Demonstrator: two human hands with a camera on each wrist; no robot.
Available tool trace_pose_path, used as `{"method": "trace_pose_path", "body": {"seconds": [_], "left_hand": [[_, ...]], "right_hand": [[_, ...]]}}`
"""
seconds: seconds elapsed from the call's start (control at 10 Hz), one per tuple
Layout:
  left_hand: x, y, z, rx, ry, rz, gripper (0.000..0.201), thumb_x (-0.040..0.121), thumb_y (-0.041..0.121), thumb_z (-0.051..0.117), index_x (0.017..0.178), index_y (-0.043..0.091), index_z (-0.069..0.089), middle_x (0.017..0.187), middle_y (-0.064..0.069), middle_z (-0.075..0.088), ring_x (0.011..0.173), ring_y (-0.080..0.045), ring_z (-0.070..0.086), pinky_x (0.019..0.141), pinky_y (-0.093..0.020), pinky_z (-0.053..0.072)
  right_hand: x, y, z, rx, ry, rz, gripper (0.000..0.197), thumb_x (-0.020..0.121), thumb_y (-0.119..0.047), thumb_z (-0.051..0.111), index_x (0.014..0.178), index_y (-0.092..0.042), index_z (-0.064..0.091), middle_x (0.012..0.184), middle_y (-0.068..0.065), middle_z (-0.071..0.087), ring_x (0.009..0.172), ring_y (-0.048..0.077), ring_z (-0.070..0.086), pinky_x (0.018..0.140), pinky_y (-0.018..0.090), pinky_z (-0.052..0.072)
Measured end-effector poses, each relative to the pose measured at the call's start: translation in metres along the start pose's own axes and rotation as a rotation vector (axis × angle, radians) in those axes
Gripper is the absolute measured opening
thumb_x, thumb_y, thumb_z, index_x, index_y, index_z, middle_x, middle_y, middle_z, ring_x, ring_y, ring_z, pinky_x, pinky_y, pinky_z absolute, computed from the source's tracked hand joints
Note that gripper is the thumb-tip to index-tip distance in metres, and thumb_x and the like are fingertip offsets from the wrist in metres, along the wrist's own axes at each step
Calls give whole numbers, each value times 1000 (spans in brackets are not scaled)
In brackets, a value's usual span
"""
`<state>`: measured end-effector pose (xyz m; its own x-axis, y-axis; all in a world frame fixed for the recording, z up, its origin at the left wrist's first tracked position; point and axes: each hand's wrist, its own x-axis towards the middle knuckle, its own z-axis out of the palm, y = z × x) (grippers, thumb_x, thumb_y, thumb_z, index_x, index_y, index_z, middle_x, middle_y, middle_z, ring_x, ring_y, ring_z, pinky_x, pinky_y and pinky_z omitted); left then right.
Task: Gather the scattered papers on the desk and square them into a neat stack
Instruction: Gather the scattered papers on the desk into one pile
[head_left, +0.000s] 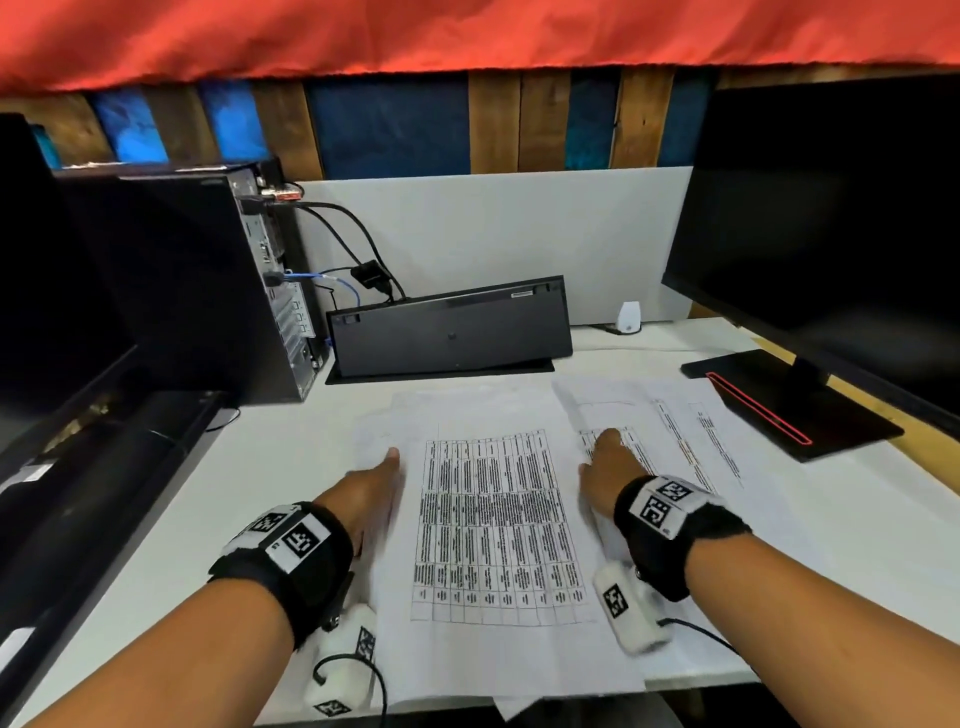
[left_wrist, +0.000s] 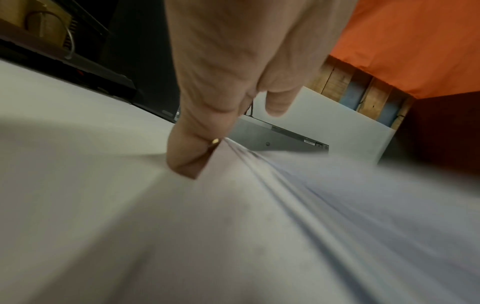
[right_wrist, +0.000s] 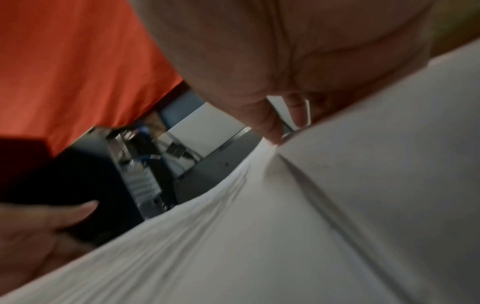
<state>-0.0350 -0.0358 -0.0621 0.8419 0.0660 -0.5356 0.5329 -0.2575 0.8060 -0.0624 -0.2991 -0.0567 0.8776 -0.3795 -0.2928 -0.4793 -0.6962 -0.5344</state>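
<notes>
Several white printed papers lie spread on the white desk (head_left: 270, 467). A sheet with a dense table (head_left: 493, 519) tops the middle pile, and more sheets (head_left: 691, 441) fan out to its right. My left hand (head_left: 374, 483) stands edge-on with straight fingers against the middle pile's left edge; in the left wrist view its fingers (left_wrist: 205, 127) touch the layered paper edges (left_wrist: 259, 205). On the sheets at the pile's right edge my right hand (head_left: 608, 462) rests with its fingers stretched forward. The right wrist view has its fingertips (right_wrist: 270, 127) on rippled paper (right_wrist: 259, 236).
A black keyboard (head_left: 452, 327) stands on edge at the back. A PC tower (head_left: 208, 291) with cables is back left. A monitor (head_left: 831, 208) and its flat base (head_left: 795, 405) occupy the right. A small white device (head_left: 628, 317) sits by the partition. One sheet corner (head_left: 514, 706) overhangs the front edge.
</notes>
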Motion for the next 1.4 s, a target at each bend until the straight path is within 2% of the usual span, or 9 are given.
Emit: {"method": "trace_pose_path", "body": {"seconds": [0.1, 0.2, 0.5, 0.6, 0.7, 0.8, 1.0, 1.2, 1.4], "left_hand": [[-2, 1, 2, 199, -16, 9, 86, 79, 57, 72, 142, 4, 47, 147, -15, 48, 131, -35, 50, 105, -37, 42], [30, -9, -2, 370, -20, 30, 109, 35, 50, 89, 128, 3, 56, 123, -17, 66, 111, -36, 66, 95, -43, 55], [57, -25, -10, 395, -8, 102, 101, 24, 35, 80, 117, 0, 61, 108, -20, 71, 98, -35, 72, 85, -48, 60], [46, -18, -11, 395, 16, 110, 88, 50, 24, 83, 128, -2, 51, 117, -23, 67, 105, -38, 68, 89, -49, 58], [45, -20, -15, 318, -24, 63, 74, 64, 25, 83, 127, -1, 53, 117, -23, 68, 105, -42, 68, 88, -53, 58], [53, -25, -17, 296, -95, 42, 95, 38, 35, 91, 122, 6, 58, 110, -16, 73, 99, -36, 72, 85, -52, 59], [21, -10, -2, 442, 58, 55, 69, 84, 1, 68, 145, 2, 35, 133, -27, 56, 88, -26, 60, 92, -38, 55], [-42, 19, 7, 1023, -38, 99, 33, 107, 11, 25, 131, 7, 48, 135, -22, 52, 135, -35, 38, 65, -20, 24], [-26, 13, 3, 755, 7, 87, 45, 107, 18, 32, 147, -1, 37, 145, -24, 43, 117, -28, 45, 89, -23, 40]], "right_hand": [[-6, -10, 8, -146, -112, -50, 40, 97, -5, 38, 136, 6, 38, 139, 22, 45, 127, 34, 48, 89, 31, 41], [-5, -9, -4, -217, -191, -124, 39, 97, -15, 40, 128, 4, 53, 132, 21, 55, 122, 33, 52, 87, 29, 41], [19, 67, -91, -150, -21, 227, 86, 68, -55, 77, 130, -1, 51, 105, 18, 67, 93, 31, 64, 78, 34, 50], [19, 61, -84, 5, -79, 243, 60, 57, -54, 84, 84, -6, 57, 54, 10, 51, 48, 21, 48, 54, 27, 42], [20, 55, -78, -58, -64, 203, 73, 70, -49, 78, 120, -2, 56, 109, 18, 64, 87, 26, 58, 76, 26, 44], [19, 45, -77, -84, -61, 126, 68, 76, -36, 77, 128, 0, 53, 128, 16, 60, 102, 27, 57, 84, 27, 43], [14, 17, -98, -158, 244, -25, 56, 83, -16, 71, 132, 2, 51, 133, 20, 55, 123, 33, 51, 98, 32, 41], [7, 0, -132, -226, 473, -108, 27, 86, -8, 57, 110, -2, 65, 107, 20, 65, 100, 36, 61, 78, 33, 45], [-33, -29, -171, -322, 810, -235, 19, 88, -11, 49, 99, -4, 63, 83, 20, 59, 79, 39, 60, 67, 38, 46]]}}
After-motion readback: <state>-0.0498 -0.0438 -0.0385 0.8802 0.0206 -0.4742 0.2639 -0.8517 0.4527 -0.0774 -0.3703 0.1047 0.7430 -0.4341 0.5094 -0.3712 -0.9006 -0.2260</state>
